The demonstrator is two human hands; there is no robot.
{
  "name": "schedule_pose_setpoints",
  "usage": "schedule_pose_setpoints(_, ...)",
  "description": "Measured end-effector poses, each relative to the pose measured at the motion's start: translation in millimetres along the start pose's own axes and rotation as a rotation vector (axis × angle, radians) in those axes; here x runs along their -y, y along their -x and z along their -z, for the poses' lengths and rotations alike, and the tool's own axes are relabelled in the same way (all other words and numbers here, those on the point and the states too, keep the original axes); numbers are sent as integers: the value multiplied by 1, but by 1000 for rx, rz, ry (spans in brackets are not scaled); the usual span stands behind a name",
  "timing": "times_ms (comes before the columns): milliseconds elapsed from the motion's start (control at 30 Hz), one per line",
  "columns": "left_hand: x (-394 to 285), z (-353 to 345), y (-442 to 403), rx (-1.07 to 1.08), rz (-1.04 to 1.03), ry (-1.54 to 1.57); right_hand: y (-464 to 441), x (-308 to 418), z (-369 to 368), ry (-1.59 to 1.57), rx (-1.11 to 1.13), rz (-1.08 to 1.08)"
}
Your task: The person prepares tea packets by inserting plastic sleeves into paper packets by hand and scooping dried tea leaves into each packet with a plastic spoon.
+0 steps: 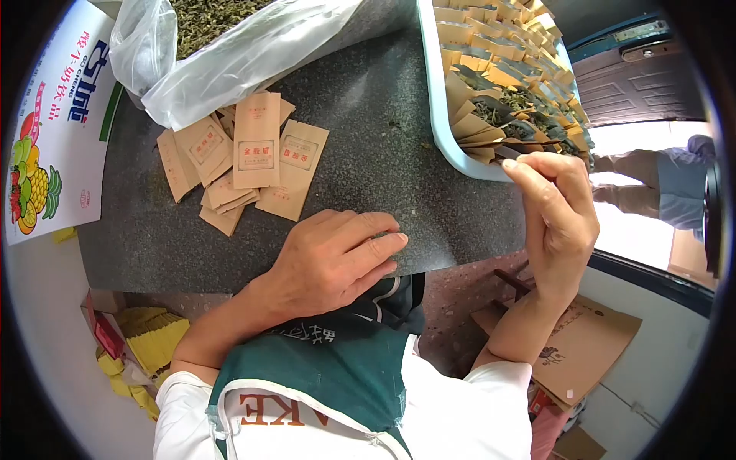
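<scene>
My left hand [337, 261] rests on the front edge of the dark speckled table [368, 153], its fingers loosely curled and nothing visible in them. At the near corner of a light blue tray [441, 115], my right hand [556, 195] pinches a small thin dark tool [507, 152] by its end; the tool's tip lies over the packets. Rows of opened brown paper packets [491, 46] stand in the tray, with dark dried leaves [502, 111] among the nearer ones. Flat printed brown packets [257, 142] lie in a loose pile beyond my left hand.
A clear plastic bag [222, 84] of dried leaves lies at the back left beside a printed white carton [65, 123]. Yellow packets [157, 337] are at the lower left. Flattened cardboard [590, 345] is at the lower right. A person [659, 180] is at the far right.
</scene>
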State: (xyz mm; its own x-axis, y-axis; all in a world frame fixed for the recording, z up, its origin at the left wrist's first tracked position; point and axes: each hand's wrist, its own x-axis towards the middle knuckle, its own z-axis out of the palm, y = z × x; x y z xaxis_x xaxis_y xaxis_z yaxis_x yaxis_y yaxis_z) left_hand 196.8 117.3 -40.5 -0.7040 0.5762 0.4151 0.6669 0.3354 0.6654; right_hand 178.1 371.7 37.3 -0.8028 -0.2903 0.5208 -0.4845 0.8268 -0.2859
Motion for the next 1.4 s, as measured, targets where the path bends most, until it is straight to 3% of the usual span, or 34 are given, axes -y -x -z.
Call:
schedule_pose_setpoints(467,1,-3,2,-41,-43,-12,29,8,18,111,-185,63)
schedule_pose_setpoints(567,3,-1,5,-83,-18,-82,35,15,20,128,-344,29)
schedule_pose_setpoints(733,31,30,17,-269,108,-316,40,46,-31,-423,-384,-108)
schedule_pose_setpoints(800,38,47,13,-394,309,-602,39,60,-55,-568,-278,-271)
schedule_pose_setpoints(867,45,55,4,-373,398,-735,40,71,-79,-969,-221,-489)
schedule_pose_setpoints(1000,55,52,-1,-272,567,-912,49,66,-112,-1201,-59,-609)
schedule_pose_setpoints(1233,53,56,5,-287,502,-812,57,57,-121,-1212,-59,-547)
schedule_pose_setpoints(1300,54,58,8,-429,526,-515,55,58,-122,-1213,-58,-535)
schedule_pose_setpoints(1333,51,63,9,-431,523,-519,55,58,-122,-1233,-77,-551)
schedule_pose_setpoints(1400,38,76,11,-370,614,-246,57,60,-121,-1253,-95,-566)
